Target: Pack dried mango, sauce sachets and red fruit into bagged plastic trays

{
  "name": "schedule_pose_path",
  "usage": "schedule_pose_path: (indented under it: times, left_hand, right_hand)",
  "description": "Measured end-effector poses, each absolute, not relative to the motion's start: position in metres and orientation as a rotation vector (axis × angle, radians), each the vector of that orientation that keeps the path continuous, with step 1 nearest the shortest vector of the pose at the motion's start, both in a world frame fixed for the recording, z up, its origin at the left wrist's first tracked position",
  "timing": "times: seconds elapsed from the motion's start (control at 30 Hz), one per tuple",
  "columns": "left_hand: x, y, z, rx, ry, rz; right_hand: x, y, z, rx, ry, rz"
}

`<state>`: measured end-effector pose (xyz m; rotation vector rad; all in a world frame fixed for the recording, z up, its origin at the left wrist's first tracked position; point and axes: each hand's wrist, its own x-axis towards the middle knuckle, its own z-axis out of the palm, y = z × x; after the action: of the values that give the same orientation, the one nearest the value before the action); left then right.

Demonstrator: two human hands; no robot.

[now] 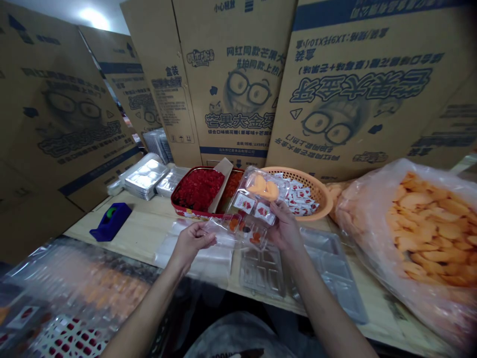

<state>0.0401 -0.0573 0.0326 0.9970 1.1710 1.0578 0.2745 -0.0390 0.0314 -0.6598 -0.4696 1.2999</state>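
In my right hand (286, 227) is a clear compartment tray (250, 191), gripped at its right edge and tilted above the table. Orange pieces, white sachets with red prints and small red and orange bits fill its compartments. My left hand (194, 242) pinches clear plastic film (219, 227), which reaches to the tray's lower end; whether the film wraps the tray I cannot tell. Beneath my hands lie flat clear plastic sheets or bags (199, 258) and some clear trays (263, 271).
Behind stand a red tin (197, 191) of red and orange bits and an orange basket (323, 199) of sachets. A large bag (372, 238) of orange pieces sits right. A blue tape dispenser (112, 221) and stacked trays (145, 176) are left. Cardboard boxes (238, 89) wall the back.
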Motion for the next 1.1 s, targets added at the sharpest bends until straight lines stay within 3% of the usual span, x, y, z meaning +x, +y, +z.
schedule_pose_path:
  times: [0.37,0.83,1.1]
  left_hand:
    - [0.046,-0.063,0.041,1.059,1.043,0.701]
    - [0.047,-0.044,0.051,0.718,0.905,0.691]
    - [0.052,-0.031,0.056,0.686,0.834,0.9]
  right_hand:
    - [0.258,-0.034,0.046,-0.631,-0.561,1.404]
    - [0.252,-0.017,0.047,-0.655,-0.713,1.501]
    - [0.242,-0.023,0.047,-0.687,-0.764,1.523]
